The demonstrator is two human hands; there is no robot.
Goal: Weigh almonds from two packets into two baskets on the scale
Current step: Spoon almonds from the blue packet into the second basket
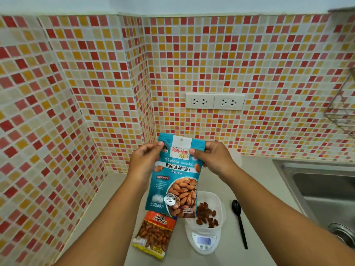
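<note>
Head view: my left hand (pixel 147 160) and right hand (pixel 209 157) pinch top corners of blue roasted-almond packet (pixel 175 175), held upright above counter (pixel 226 252). White basket (pixel 213 200) with some almonds (pixel 206 215) sits on scale (pixel 203 240); salted packet (pixel 155 235) lies just beside it. Risk: hard tear could split pouch, scatter nuts over basket, spoil reading; jolt could knock scale. Black spoon (pixel 239 220) nearby.
</note>
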